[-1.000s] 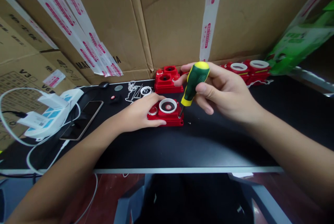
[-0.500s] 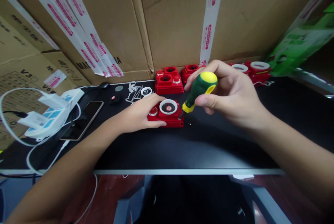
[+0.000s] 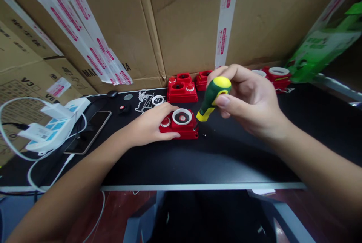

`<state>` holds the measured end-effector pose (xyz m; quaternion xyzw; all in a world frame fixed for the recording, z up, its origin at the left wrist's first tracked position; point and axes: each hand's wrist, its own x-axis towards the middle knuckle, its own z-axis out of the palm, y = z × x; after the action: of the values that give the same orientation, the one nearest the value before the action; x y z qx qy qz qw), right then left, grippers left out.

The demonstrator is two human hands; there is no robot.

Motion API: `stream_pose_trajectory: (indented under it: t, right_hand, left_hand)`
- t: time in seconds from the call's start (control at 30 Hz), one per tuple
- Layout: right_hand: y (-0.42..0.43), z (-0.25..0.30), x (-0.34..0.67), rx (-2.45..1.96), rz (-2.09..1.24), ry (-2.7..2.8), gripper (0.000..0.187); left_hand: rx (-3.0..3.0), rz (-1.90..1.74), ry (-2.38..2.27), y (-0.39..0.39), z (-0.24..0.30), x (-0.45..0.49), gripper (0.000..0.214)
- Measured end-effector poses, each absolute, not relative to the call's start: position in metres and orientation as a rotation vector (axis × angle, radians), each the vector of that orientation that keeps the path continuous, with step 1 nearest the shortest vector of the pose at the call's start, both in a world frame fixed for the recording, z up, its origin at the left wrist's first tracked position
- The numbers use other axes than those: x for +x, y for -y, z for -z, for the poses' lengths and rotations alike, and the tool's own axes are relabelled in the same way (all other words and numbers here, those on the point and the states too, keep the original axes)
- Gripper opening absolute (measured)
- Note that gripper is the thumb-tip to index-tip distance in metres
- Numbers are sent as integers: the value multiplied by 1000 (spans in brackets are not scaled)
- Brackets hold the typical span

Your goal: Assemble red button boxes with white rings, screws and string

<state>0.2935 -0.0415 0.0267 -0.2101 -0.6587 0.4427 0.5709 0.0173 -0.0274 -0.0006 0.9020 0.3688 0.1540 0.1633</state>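
On the black table lies a red box-shaped device point(image 3: 186, 132) with a white ring point(image 3: 181, 116) on top and a round red button at its left. My left hand point(image 3: 151, 125) grips its left end, thumb along the near side and fingers over the far side. Between the thumb and fingers of my right hand point(image 3: 249, 99) is a green and yellow screwdriver point(image 3: 212, 97), tilted, its tip down at the device's right corner. Whether the tip sits in a screw is too small to tell. A tiny screw-like piece point(image 3: 205, 135) lies just right of the device.
More red devices point(image 3: 181, 91) stand at the back against the cardboard point(image 3: 186, 28), others point(image 3: 278, 79) at the back right by a green package point(image 3: 319, 50). A loose white ring point(image 3: 157, 100), a phone point(image 3: 89, 131) and a corded power strip point(image 3: 59, 122) lie to the left.
The screwdriver handle has turned a little in my right hand, and the fingers have shifted on it. My left hand still holds the device in place. The view has moved slightly.
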Motion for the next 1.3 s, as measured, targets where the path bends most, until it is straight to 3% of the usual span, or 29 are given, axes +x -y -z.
stream_pose_trajectory:
  t: [0.23,0.53,0.8,1.03,1.3]
  right_hand:
    - [45,-29,290,-577,-900,1487,36]
    - [42,-27,299,-474,-1206,1647,26]
    - [46,-27,297,-480,-1095,1610,28]
    - [49,-24,288,-522,-966,1520,37]
    - [43,-30,292,-530,-1165,1556,50]
  left_hand:
    - [2624,-474,-1068,39,5,27,82]
    - [2591,-427,-1012,32,5,21,77]
    - [2603,-438,-983,34,3,23,72]
    - [2644,-422,-1063,41,1,31,73]
    - [2673,-576,-940,41,1,24,61]
